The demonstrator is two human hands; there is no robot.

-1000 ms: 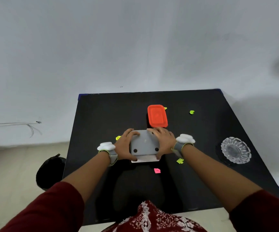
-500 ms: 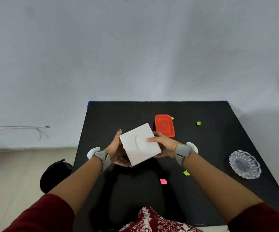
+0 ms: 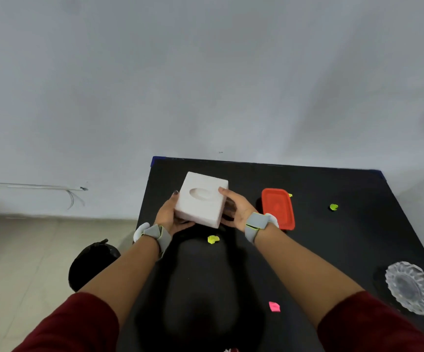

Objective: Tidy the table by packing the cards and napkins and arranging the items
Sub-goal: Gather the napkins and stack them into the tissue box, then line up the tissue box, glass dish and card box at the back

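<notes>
Both hands gripped the white napkin box (image 3: pixel 202 199), left hand (image 3: pixel 167 216) on its left side, right hand (image 3: pixel 236 208) on its right, holding it tilted above the black table (image 3: pixel 333 245) near the far left corner. The red container (image 3: pixel 278 208) sat just right of it.

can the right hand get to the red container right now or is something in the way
Probably not yet: the right hand is busy, gripping the white napkin box together with the left hand. The red container sits just beside its wrist with nothing between them.
</notes>
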